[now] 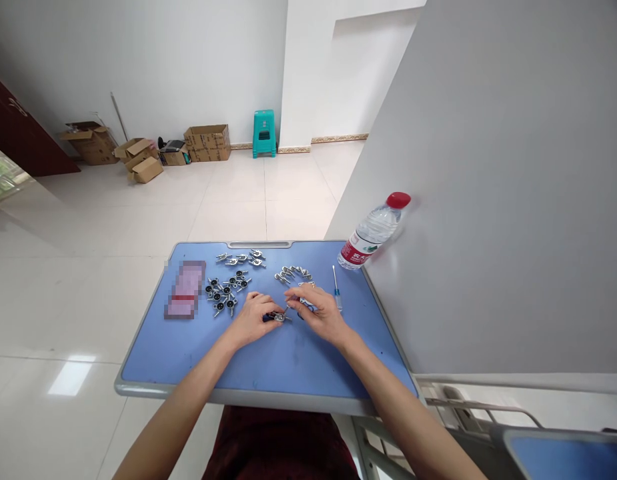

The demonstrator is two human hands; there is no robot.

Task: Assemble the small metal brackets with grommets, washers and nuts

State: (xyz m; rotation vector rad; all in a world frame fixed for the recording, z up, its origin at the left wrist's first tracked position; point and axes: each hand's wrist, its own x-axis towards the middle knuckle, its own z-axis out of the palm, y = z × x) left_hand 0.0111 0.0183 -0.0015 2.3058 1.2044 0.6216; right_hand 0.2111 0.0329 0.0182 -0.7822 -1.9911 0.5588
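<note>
Near the middle of the blue desk (203,373), my left hand (252,321) is closed on a small silvery metal part (280,318) with a dark piece beside it. My right hand (322,313) is in a pinch just right of that part, its fingertips on something thin and small that I cannot make out. Left of my hands lie several metal parts with black discs (227,291). Behind them sit several silvery forked brackets (242,259), and beyond my right hand an arc of small silvery pieces (293,271). A screwdriver (337,293) with a blue handle lies to the right.
A water bottle (373,233) with a red cap stands at the desk's right back corner, beside a grey partition (488,200). At the left lies a blurred-out pinkish rectangle (186,290). Cardboard boxes (208,143) and a teal stool (264,135) stand along the far wall.
</note>
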